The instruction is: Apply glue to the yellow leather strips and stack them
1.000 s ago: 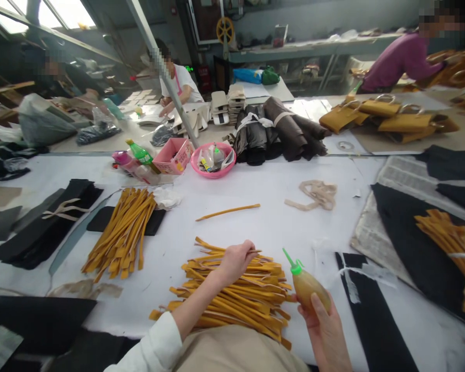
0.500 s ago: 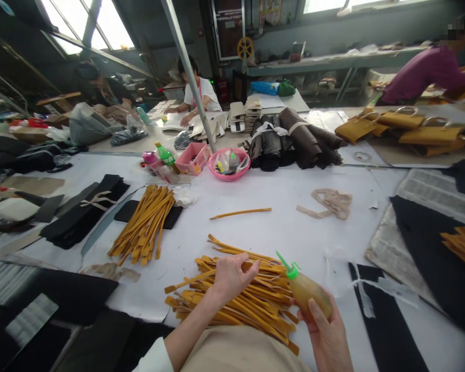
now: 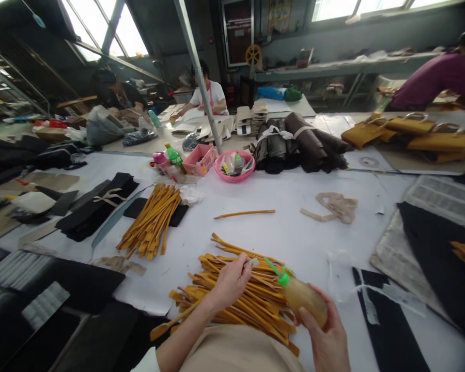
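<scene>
My left hand [image 3: 229, 283] is closed in a pinch over the pile of mustard straps [image 3: 263, 307]. A pale strap end [image 3: 254, 262] pokes out from its fingertips, and a long strap [image 3: 159, 330] runs out behind, below my forearm. My right hand [image 3: 327, 328] is wrapped round a squeeze bottle [image 3: 304, 297] of yellowish-brown liquid. The bottle is tilted, its green nozzle [image 3: 273, 268] pointing up and left, with the tip close to the pale strap end. Whether they touch, I cannot tell. A single strap [image 3: 244, 214] lies beyond the pile.
Left of the pile, another bundle of straps [image 3: 151, 222] rests on black material. Farther back stand a pink basin [image 3: 234, 178], a pink box [image 3: 199, 161] and dark rolls [image 3: 306, 139]. A beige ribbon [image 3: 335, 206] lies to the right. People work at the tables beyond.
The held strap's rear end has swung lower left, and its pale front end now shows at my left fingertips. The bottle has moved left, bringing its nozzle nearer my left hand. The view has shifted slightly.
</scene>
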Demonstrator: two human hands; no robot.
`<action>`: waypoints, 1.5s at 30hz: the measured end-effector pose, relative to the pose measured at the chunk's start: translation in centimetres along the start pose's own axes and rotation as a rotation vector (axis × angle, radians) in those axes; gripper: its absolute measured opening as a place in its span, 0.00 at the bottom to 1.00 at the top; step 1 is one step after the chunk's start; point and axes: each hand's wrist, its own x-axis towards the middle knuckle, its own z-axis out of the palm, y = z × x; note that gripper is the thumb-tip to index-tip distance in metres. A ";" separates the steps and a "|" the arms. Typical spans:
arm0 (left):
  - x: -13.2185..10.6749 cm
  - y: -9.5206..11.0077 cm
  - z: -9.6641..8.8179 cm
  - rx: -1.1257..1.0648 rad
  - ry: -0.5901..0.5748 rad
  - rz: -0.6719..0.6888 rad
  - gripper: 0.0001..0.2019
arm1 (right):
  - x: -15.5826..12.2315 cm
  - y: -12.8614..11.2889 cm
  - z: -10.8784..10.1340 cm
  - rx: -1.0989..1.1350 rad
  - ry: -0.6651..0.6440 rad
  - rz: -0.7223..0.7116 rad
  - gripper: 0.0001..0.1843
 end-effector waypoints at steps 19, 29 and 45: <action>-0.3 0.6 -0.3 -0.712 -0.136 -0.233 0.17 | -0.7 0.5 -0.1 -0.545 -0.074 -0.674 0.28; -0.4 1.1 -0.4 -0.757 -0.134 -0.266 0.18 | -0.3 1.3 0.5 -0.498 -0.043 -0.583 0.30; 0.0 0.5 0.3 -0.684 -0.053 -0.200 0.14 | 0.1 1.7 1.8 -0.340 0.014 -0.399 0.30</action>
